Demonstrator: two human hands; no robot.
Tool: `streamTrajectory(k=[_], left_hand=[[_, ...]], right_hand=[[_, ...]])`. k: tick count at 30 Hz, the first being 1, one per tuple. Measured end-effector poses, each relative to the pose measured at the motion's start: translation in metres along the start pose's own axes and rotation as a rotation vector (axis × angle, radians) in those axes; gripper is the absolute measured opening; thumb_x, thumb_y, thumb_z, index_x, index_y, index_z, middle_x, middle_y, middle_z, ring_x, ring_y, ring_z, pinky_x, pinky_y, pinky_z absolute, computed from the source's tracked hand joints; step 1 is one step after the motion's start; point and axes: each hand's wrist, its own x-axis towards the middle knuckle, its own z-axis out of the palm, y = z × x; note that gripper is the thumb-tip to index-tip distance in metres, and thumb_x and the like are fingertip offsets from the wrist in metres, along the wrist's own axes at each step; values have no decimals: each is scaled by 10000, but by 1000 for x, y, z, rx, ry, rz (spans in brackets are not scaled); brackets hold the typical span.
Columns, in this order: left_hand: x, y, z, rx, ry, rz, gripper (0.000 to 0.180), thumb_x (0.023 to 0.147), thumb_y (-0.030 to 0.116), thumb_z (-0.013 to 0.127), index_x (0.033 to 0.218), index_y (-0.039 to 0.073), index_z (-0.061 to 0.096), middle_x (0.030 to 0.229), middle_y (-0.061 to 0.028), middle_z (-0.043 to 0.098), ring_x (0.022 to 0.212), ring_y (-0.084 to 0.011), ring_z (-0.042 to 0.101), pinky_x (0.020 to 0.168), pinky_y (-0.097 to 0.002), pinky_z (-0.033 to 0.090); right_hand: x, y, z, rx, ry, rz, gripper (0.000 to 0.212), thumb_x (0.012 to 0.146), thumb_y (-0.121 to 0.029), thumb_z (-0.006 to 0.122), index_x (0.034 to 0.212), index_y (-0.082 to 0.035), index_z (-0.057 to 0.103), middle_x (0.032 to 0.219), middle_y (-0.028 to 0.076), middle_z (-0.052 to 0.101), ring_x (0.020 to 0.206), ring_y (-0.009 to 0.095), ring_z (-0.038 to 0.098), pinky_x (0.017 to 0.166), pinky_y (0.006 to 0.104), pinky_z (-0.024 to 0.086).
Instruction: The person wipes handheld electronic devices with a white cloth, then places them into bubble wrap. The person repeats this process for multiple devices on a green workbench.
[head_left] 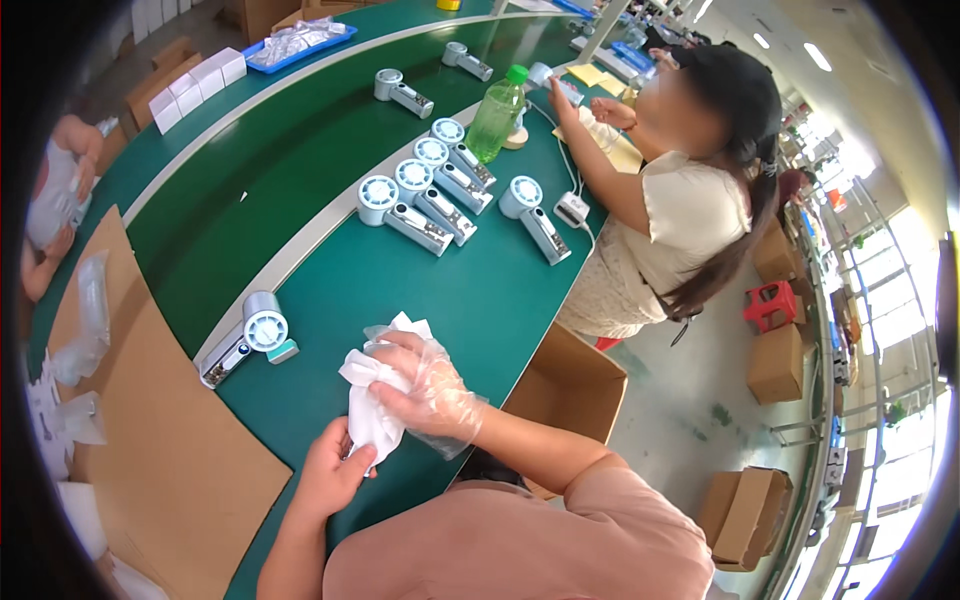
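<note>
Holding, left hand: the left hand (335, 472) is closed round the lower end of the white cloth (372, 425), thumb along its near side, so most of the cloth stands up beyond this grip.
Right hand: gloved in clear plastic, the right hand (425, 385) curls over the upper part with thumb and fingers bent — a loose clasp, folds showing between them and a corner jutting past the fingers.
White cloth: bunched between both hands, above the near part of the green table (340, 280); whether something sits inside, I cannot tell.
Nearest fan: one fan (265, 325) is left of the hands, touching a small green block (284, 351), with the cardboard (170, 400) close by.
Farther fans: four fans (415, 175) lie in a slanting row ahead, another fan (533, 215) to their right, well apart from either grip.
Bottle: the green bottle (494, 120) stands upright just behind the row.
Co-worker: another person (695, 205) works at the table's far right.
</note>
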Motion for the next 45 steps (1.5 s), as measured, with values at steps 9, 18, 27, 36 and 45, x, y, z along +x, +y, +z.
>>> streamTrajectory(k=[9, 18, 27, 36, 45], left_hand=[[2, -11, -17, -30, -39, 202, 370, 898, 166, 558, 1183, -48, 458, 916, -78, 581, 733, -113, 541, 686, -251, 452], [1, -19, -15, -25, 9, 280, 455, 926, 281, 580, 1193, -60, 440, 892, -67, 581, 716, -97, 544, 648, -237, 451], [1, -21, -15, 42, 2, 324, 449, 928, 323, 584, 1176, -25, 446, 894, -66, 566, 718, -88, 532, 657, -233, 444], [0, -24, 17, -220, 212, 415, 405, 977, 317, 479, 1220, 5, 386, 906, -78, 568, 695, -106, 517, 588, -236, 418], [0, -23, 23, -19, 248, 408, 364, 961, 240, 498, 1215, 4, 388, 973, -78, 578, 764, -118, 572, 648, -223, 463]], right_hand=[[12, -7, -1, 1708, -85, 623, 325, 918, -211, 551, 1201, -61, 497, 1030, 42, 606, 957, 154, 592, 867, 319, 475], [19, -25, -11, 274, -114, 190, 300, 944, -258, 537, 1154, -45, 549, 1019, 110, 630, 936, 180, 614, 828, 334, 485], [16, 11, 7, 1848, -167, 698, 307, 972, -261, 460, 1194, -64, 535, 1169, 98, 599, 1059, 220, 598, 947, 377, 470], [0, -2, 64, 1741, 144, 603, 342, 980, -332, 456, 1225, -95, 483, 1111, 85, 586, 1024, 238, 592, 856, 425, 509], [-8, -32, 42, 1516, 83, 682, 350, 835, -254, 697, 1098, -77, 549, 885, 57, 606, 776, 192, 601, 627, 359, 509]])
